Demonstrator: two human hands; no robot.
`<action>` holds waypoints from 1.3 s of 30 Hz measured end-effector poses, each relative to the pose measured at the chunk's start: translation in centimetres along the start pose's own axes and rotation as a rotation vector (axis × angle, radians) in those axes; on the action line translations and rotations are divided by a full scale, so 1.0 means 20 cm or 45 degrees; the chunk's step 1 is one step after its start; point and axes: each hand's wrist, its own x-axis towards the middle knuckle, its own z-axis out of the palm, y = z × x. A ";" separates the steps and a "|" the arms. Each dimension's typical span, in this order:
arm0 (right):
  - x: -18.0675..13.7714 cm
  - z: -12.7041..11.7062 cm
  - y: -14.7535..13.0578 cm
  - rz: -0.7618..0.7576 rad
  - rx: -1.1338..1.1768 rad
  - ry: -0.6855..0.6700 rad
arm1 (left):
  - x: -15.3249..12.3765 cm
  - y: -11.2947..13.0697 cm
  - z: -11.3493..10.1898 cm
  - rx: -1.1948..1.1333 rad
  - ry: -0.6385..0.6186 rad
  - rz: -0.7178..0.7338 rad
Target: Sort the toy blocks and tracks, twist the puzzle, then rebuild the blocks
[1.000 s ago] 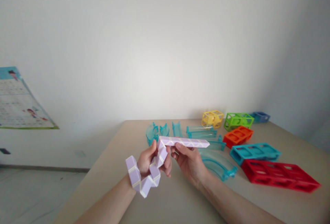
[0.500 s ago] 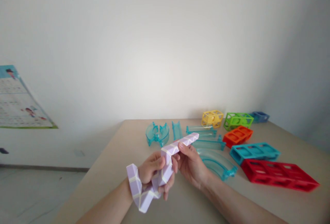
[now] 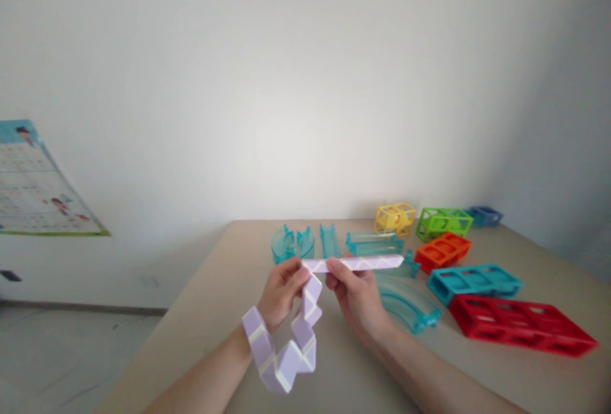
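The jointed lilac puzzle (image 3: 310,301) is held above the near part of the surface (image 3: 224,280), inboard of the left edge. Judged from its present form, the work in hand is partway: one run of segments is aligned in a straight bar pointing toward the right edge, while the remaining segments hang in an angular zigzag, out of line with the bar, and end beside the left wrist. The chain is not closed into a loop. The left hand (image 3: 280,290) is partly closed, its thumb pinching the puzzle at the bend where the bar begins. The right hand (image 3: 356,293) is likewise partly closed, its thumb on the front of the bar. Toward the right edge, the red frame (image 3: 520,325) and the cyan frame (image 3: 475,280) lie apart from both hands. Visibility limits: most fingertips are concealed behind the puzzle and the palms; contact between the loose end and the left wrist cannot be confirmed; the bar and right hand partly cover the clear teal track pieces (image 3: 405,306); the near edge of the surface is out of view; individual joints along the bar are hard to count.
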 end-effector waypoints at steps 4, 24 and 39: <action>0.01 -0.01 -0.01 0.043 -0.075 -0.032 | -0.01 0.01 0.00 0.262 -0.001 0.048; -0.01 -0.01 -0.08 0.371 0.234 -0.251 | -0.01 -0.01 -0.02 -0.078 -0.355 0.075; -0.03 -0.01 -0.03 0.149 -0.112 0.001 | 0.01 -0.01 0.04 -0.174 -0.121 -0.058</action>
